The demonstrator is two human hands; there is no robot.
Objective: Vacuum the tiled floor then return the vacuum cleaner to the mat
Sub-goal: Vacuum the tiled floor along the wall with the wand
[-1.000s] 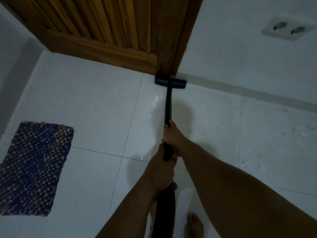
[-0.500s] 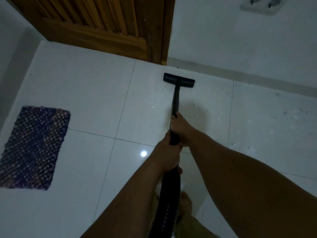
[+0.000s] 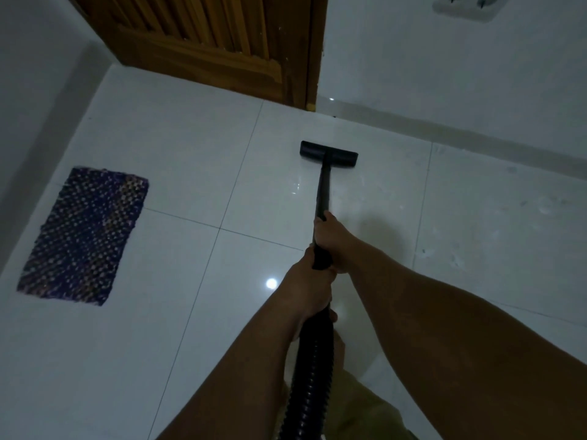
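A black vacuum wand [image 3: 323, 192] runs from my hands down to a flat black floor head [image 3: 328, 155] lying on the white tiled floor [image 3: 178, 154], a short way off the door. My right hand [image 3: 330, 233] grips the wand higher up; my left hand [image 3: 309, 287] grips it lower, where the ribbed black hose [image 3: 309, 376] begins. The hose drops toward me and out of the frame's bottom. A dark purple woven mat [image 3: 84, 236] lies on the tiles at the left. The vacuum's body is out of sight.
A brown slatted wooden door [image 3: 216, 46] stands at the top, beside a white wall [image 3: 444, 65] with a socket plate [image 3: 467, 6]. Another wall [image 3: 35, 90] runs along the left. Pale dust specks lie on the tiles [image 3: 495, 217] at the right. A bare foot [image 3: 338, 341] shows beside the hose.
The floor head has come back from the foot of the door toward me, across the tile. Both hands keep their grip on the wand.
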